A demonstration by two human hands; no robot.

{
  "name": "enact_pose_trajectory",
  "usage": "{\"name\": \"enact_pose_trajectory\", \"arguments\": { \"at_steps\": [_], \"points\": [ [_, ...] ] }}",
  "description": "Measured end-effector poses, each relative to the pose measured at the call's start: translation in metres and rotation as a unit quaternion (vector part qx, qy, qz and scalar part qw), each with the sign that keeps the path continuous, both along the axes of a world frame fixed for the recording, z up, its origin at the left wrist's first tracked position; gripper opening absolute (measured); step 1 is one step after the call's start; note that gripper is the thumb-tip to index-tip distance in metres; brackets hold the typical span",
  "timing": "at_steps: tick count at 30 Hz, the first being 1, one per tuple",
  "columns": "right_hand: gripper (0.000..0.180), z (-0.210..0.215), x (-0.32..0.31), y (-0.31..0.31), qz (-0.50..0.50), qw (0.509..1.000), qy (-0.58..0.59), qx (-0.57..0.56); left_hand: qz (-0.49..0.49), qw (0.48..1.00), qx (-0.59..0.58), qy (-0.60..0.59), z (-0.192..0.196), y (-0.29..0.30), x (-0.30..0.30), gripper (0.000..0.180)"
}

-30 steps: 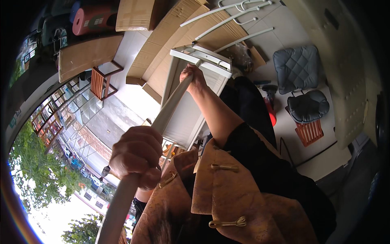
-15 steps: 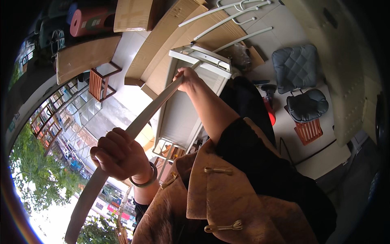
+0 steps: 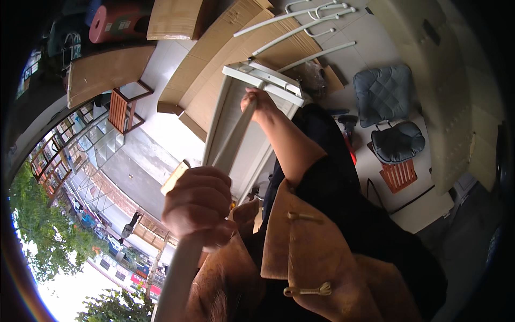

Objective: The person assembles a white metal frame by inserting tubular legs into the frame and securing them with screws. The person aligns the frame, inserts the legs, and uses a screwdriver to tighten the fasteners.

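Note:
Both my hands grip one long white bar (image 3: 232, 140) that runs from the lower left up toward the middle. My left hand (image 3: 199, 208) is closed around its near part, close to the camera. My right hand (image 3: 259, 102) holds its far end against the top rail of a white rectangular frame (image 3: 264, 78) that lies on the pale floor. My right forearm comes out of a black sleeve under a tan coat (image 3: 300, 252) with toggle fastenings.
Long flat cardboard boxes (image 3: 225, 40) and white bent metal tubes (image 3: 300, 21) lie beyond the frame. A grey padded chair (image 3: 397, 140) and an orange slatted crate (image 3: 399, 174) stand at the right. A small wooden side table (image 3: 120, 107) is at the left, near glass with trees outside.
Half a second ago my left hand had swung the near end of the bar out to the left; it is now back to the right and the bar stands steeper. My right hand has stayed at the frame.

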State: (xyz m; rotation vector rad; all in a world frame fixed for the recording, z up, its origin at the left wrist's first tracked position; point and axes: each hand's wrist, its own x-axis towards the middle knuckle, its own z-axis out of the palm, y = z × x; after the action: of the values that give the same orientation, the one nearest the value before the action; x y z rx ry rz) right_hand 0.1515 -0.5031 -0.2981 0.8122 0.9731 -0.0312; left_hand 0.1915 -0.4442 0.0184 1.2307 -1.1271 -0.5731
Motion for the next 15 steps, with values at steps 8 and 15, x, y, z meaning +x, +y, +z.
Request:
{"name": "enact_pose_trajectory", "arguments": {
  "at_steps": [8,15],
  "points": [
    [0.035,-0.010,-0.005,0.003,-0.018,0.996,-0.079,0.039,0.122,0.992,-0.029,0.020,-0.008,0.003,-0.017,0.024],
    [0.033,0.017,0.005,0.001,0.058,0.996,0.054,-0.043,0.333,0.941,0.042,0.050,-0.006,0.007,-0.040,0.029]
  ]
}}
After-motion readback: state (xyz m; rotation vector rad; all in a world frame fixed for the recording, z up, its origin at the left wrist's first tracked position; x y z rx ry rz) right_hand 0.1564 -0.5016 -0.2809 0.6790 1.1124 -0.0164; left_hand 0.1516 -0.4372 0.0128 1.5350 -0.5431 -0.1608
